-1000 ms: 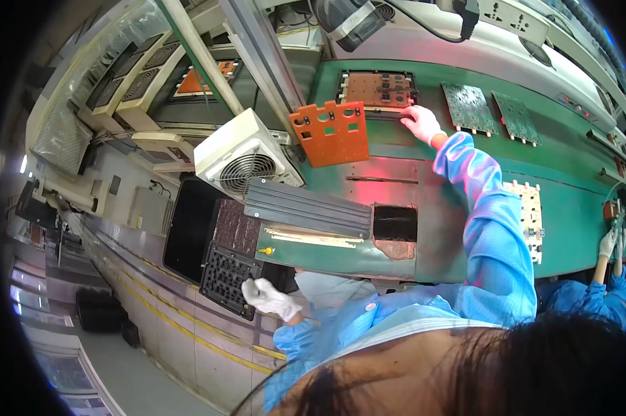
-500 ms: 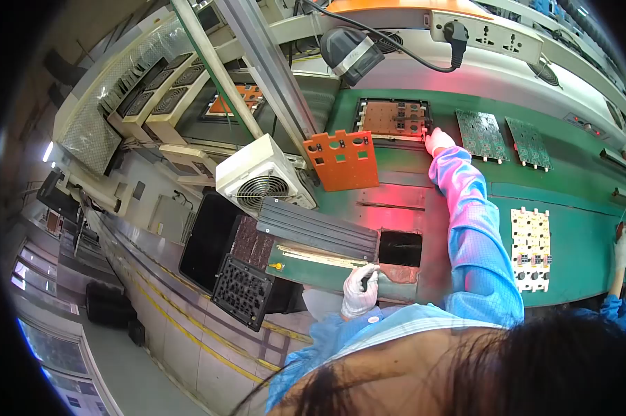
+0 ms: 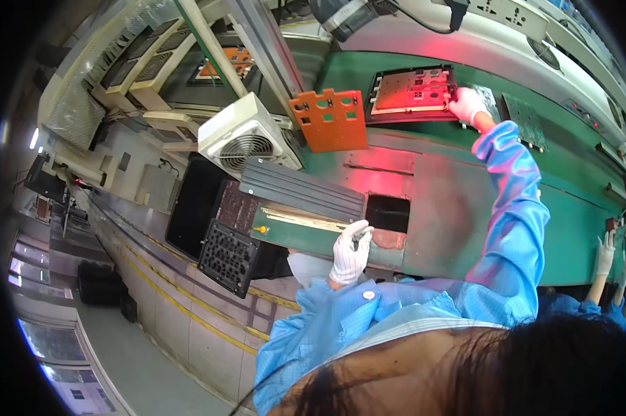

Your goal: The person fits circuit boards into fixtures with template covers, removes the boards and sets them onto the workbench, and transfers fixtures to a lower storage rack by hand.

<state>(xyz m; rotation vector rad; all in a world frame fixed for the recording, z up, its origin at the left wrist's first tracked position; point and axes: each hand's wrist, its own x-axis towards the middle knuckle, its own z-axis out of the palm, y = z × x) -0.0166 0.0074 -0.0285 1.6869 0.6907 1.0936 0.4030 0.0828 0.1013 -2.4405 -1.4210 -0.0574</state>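
Note:
My right hand [image 3: 468, 104], in a white glove, grips the right edge of a black-framed tray [image 3: 373, 116]. An orange-brown plate [image 3: 394, 90] with cutouts lies in this tray, which overlaps a dark green circuit board [image 3: 491, 104]. My left hand [image 3: 351, 255], also gloved, is raised over the near edge of the bench, left of a square opening [image 3: 388, 213]. Its thumb and forefinger are curved with a gap between them, and nothing shows in it. Left of the tray an orange plate [image 3: 330, 123] stands upright.
A white fan unit [image 3: 247, 139] stands at the left, beside a grey ribbed panel [image 3: 302, 196]. Below it is a black tray [image 3: 227, 258] with dark parts. Another circuit board [image 3: 525, 121] lies at the right. A co-worker's gloved hand [image 3: 605, 255] is at the far right.
The black-framed tray has moved right with my right hand and now sits askew, nearer the circuit boards. My left hand has come from the black tray at the left to the bench edge.

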